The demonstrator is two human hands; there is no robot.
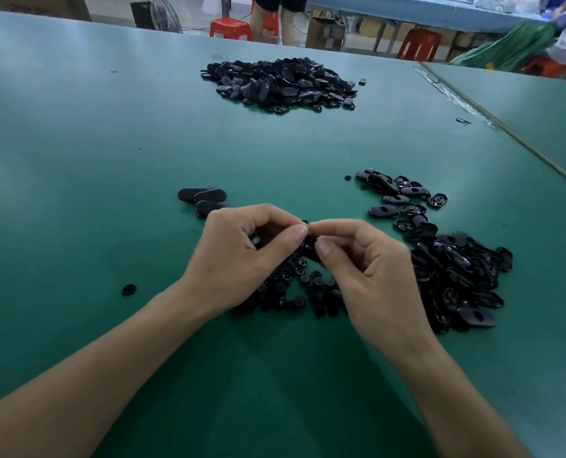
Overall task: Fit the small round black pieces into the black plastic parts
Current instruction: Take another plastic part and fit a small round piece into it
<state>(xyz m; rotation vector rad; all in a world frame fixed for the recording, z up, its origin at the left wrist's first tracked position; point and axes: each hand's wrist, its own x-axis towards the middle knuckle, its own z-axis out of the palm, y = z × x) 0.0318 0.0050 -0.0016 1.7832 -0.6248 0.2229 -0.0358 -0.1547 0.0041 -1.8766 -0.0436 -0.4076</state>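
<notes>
1. Forearms stretched from the near edge; left hand [242,246] and right hand [367,269] met fingertip to fingertip above the green table [77,160].
2. Both hands had curled fingers, with thumb and forefinger pinching one black plastic part [308,246]. Its long axis probably ran left-right, but it was mostly hidden.
3. Small round pieces [295,292] lay heaped directly beneath the hands.
4. Loose parts pile [456,269] sat right, nearest the right hand; far pile [281,84] well apart.

Your green table [110,133] carries a far heap of black plastic parts [280,84], a second heap [456,269] at your right, a few oval parts [202,197] left of centre, small round black pieces [295,285] near you, and one stray round piece [128,289] apart at left.
</notes>
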